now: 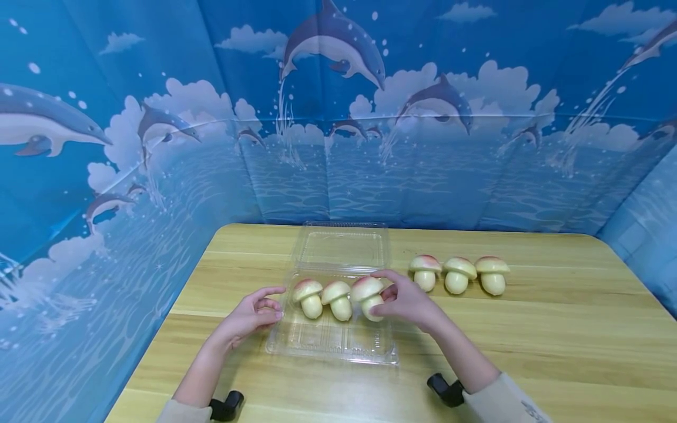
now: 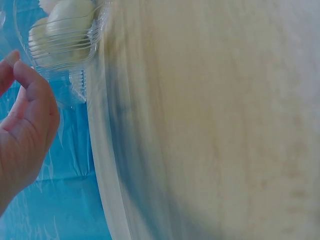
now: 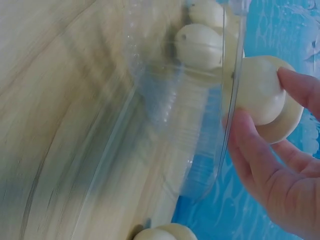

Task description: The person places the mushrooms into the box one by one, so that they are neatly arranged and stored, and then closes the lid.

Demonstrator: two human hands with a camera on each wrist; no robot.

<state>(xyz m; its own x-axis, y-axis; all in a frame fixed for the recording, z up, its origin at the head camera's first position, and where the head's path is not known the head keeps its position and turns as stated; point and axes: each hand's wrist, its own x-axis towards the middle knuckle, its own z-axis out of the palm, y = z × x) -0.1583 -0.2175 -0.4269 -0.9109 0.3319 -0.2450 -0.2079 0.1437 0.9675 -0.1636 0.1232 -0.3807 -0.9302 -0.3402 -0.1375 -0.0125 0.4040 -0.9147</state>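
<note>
My right hand (image 1: 409, 299) grips a mushroom-shaped piece (image 1: 367, 289) with a pinkish cap and pale stem. In the right wrist view, fingers and thumb are around this held mushroom (image 3: 260, 92) at the wall of the clear plastic box. Two similar mushrooms, the left one (image 1: 308, 292) and the middle one (image 1: 337, 294), lie side by side inside the clear plastic box (image 1: 312, 341). Beside the box's left edge is my left hand (image 1: 250, 317), its fingers loosely bent and holding nothing. Whether its fingertips touch the box, I cannot tell.
The box's clear lid (image 1: 344, 247) lies folded back toward the far edge of the wooden table (image 1: 555, 335). Three more mushrooms, including a middle one (image 1: 458, 275), stand in a row right of the box. Behind hangs a blue dolphin-print curtain (image 1: 423, 176).
</note>
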